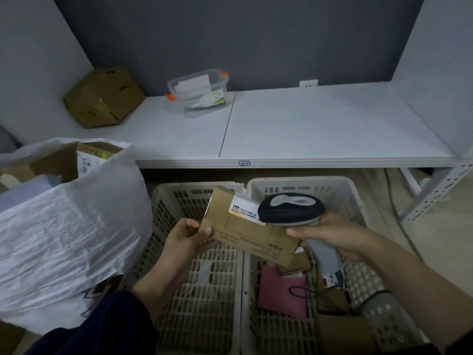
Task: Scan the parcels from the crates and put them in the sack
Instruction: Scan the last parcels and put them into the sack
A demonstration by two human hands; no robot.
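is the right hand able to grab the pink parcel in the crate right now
Probably not yet: the right hand is wrapped round the scanner, so it has no free fingers. The pink parcel itself lies mostly uncovered in the right crate, below the box the left hand holds.

Held flat brown cardboard parcel (245, 234): its white label (243, 208) is covered at the right end by the dark-headed grey handheld scanner (289, 208); print too small to read. Fingertips of left hand (184, 239) hidden behind parcel. Scanner grip mostly hidden inside right hand (337, 234).

Crinkled white plastic sack (64, 226): cut off at left edge; wall hides most contents, brown labelled box (58, 160) partly showing at mouth.

Right-side white slotted plastic crate (358, 201): near end cut by bottom edge. Flat pink parcel (279, 290) partly under held parcel.

Clear lidded plastic tub (197, 90): contents indistinct. Small handwritten shelf-edge tag (244, 163): illegible.
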